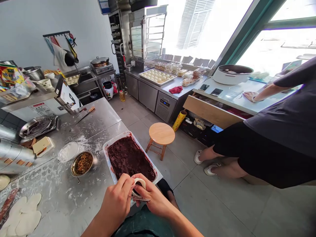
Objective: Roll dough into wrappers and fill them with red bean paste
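Both my hands are closed around a white dough wrapper (141, 182) with dark filling inside, just over the near end of a white tray. My left hand (118, 194) pinches the wrapper's edge with bent fingers. The wrapper is cupped in my right hand (154, 197), its thumb pressed into the opening. Dark red bean paste (128, 156) fills the tray (105, 148) below. Left of the tray stands a metal bowl (73, 168) of brown chopped filling, beside a plate of white flour (68, 151). Flat dough rounds (28, 222) overlap at the lower left, by a rolling pin (8, 202).
A knife (85, 115) lies farther up the floury steel table (98, 113). Beyond the tray stands a wooden stool (161, 133). At right another person (278, 125) rests a hand on a counter. A tray of white buns (158, 76) sits on the far counter.
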A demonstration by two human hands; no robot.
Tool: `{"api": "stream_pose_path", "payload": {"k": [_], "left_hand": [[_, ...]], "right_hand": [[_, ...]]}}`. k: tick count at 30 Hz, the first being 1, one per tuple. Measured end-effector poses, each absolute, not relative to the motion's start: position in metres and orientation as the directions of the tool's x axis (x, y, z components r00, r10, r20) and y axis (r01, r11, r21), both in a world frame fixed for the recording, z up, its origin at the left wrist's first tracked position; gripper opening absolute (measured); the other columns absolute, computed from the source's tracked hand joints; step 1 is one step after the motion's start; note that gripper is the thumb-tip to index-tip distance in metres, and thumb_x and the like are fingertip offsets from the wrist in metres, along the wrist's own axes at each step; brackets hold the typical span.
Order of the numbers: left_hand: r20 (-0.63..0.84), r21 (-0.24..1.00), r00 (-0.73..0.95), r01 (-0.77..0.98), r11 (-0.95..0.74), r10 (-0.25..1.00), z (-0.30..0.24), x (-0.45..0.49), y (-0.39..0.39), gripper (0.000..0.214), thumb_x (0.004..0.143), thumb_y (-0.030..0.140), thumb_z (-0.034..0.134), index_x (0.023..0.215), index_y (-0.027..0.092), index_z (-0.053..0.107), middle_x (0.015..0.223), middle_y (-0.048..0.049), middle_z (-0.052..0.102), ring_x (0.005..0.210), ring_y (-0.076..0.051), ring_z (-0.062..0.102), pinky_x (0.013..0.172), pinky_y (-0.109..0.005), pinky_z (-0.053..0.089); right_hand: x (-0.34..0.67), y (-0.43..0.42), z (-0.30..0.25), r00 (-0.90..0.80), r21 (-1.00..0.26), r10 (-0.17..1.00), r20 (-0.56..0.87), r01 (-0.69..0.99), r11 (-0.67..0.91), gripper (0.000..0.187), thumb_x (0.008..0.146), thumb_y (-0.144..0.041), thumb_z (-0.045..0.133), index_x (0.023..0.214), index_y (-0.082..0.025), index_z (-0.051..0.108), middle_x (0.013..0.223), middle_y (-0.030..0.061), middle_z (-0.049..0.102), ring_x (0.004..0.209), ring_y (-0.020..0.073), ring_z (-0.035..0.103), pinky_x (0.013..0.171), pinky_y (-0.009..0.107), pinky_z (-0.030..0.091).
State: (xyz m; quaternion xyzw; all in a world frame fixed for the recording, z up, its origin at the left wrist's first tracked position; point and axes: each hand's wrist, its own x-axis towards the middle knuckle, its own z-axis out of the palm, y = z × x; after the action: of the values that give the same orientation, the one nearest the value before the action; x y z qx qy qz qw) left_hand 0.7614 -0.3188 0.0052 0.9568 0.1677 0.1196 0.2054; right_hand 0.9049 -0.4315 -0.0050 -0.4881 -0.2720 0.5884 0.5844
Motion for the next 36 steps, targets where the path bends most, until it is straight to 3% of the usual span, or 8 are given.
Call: {"api": "stream_pose_path", "payload": {"k": [7,12,15,19,24,28,32,36], "left_hand": [[0.191,0.354,0.935,0.219,-0.909,0.300,0.009,0.762,-0.317,0.029,0.101,0.014,0.038,0.116,0.025,0.061,0.096,-0.0019,0.066,0.077,-0.014,0.070,0.064,-0.024,0.054],[0.173,0.315,0.952,0.189,-0.930,0.252,0.008,0.765,-0.318,0.038,0.100,0.013,0.038,0.133,0.023,0.056,0.104,-0.0030,0.068,0.076,-0.014,0.071,0.063,-0.024,0.056],[0.169,0.325,0.952,0.191,-0.926,0.256,0.009,0.764,-0.320,0.031,0.099,0.012,0.039,0.118,0.024,0.061,0.097,-0.0015,0.066,0.075,-0.015,0.070,0.064,-0.026,0.056],[0.161,0.320,0.961,0.166,-0.933,0.227,0.009,0.763,-0.320,0.042,0.098,0.010,0.038,0.136,0.022,0.053,0.108,-0.0044,0.068,0.081,-0.014,0.072,0.067,-0.024,0.057],[0.154,0.371,0.935,0.244,-0.896,0.318,0.010,0.763,-0.312,0.026,0.102,0.017,0.039,0.108,0.024,0.063,0.094,-0.0013,0.065,0.075,-0.014,0.070,0.065,-0.023,0.055],[0.213,0.374,0.929,0.209,-0.904,0.303,0.012,0.764,-0.310,0.032,0.103,0.018,0.040,0.130,0.024,0.057,0.105,-0.0031,0.069,0.080,-0.013,0.071,0.066,-0.022,0.056],[0.251,0.359,0.921,0.199,-0.912,0.299,0.013,0.765,-0.312,0.029,0.101,0.014,0.039,0.118,0.024,0.060,0.097,-0.0019,0.068,0.081,-0.015,0.072,0.064,-0.024,0.056],[0.173,0.312,0.948,0.204,-0.928,0.267,0.013,0.766,-0.312,0.041,0.100,0.013,0.039,0.138,0.022,0.052,0.108,-0.0042,0.069,0.079,-0.014,0.073,0.064,-0.024,0.056]], "right_hand": [[0.909,-0.434,0.008,0.131,-0.938,0.946,-0.296,-0.227,-0.262,0.036,0.102,-0.058,0.041,0.108,-0.024,0.050,0.079,-0.0039,0.055,0.065,0.0140,0.050,0.060,0.030,0.039],[0.913,-0.436,0.010,0.127,-0.944,0.935,-0.331,-0.069,-0.324,0.021,0.101,-0.043,0.044,0.100,-0.024,0.053,0.073,-0.0044,0.057,0.067,0.0153,0.053,0.064,0.030,0.040],[0.916,-0.433,0.005,0.086,-0.931,0.930,-0.358,-0.100,-0.350,0.019,0.100,-0.036,0.042,0.106,-0.023,0.055,0.076,-0.0034,0.056,0.069,0.0165,0.052,0.062,0.030,0.040],[0.921,-0.429,-0.001,0.085,-0.954,0.952,-0.293,-0.090,-0.286,0.010,0.093,-0.031,0.056,0.097,-0.021,0.059,0.085,-0.0028,0.051,0.079,0.0156,0.048,0.071,0.030,0.040],[0.920,-0.429,-0.003,0.040,-0.903,0.951,-0.308,-0.327,-0.278,0.023,0.094,-0.031,0.058,0.115,-0.021,0.059,0.088,-0.0033,0.053,0.076,0.0136,0.048,0.069,0.029,0.039],[0.913,-0.429,-0.009,0.088,-0.888,0.970,-0.228,-0.427,-0.170,0.028,0.102,-0.047,0.049,0.115,-0.023,0.053,0.095,-0.0011,0.056,0.081,0.0154,0.055,0.076,0.033,0.047],[0.912,-0.427,-0.009,0.087,-0.908,0.961,-0.261,-0.361,-0.214,0.033,0.103,-0.054,0.045,0.117,-0.025,0.051,0.090,-0.0012,0.059,0.074,0.0154,0.055,0.070,0.033,0.045],[0.915,-0.428,0.002,0.090,-0.944,0.954,-0.286,-0.197,-0.265,0.022,0.101,-0.047,0.047,0.107,-0.026,0.052,0.083,-0.0018,0.058,0.072,0.0157,0.053,0.070,0.033,0.044]]}}
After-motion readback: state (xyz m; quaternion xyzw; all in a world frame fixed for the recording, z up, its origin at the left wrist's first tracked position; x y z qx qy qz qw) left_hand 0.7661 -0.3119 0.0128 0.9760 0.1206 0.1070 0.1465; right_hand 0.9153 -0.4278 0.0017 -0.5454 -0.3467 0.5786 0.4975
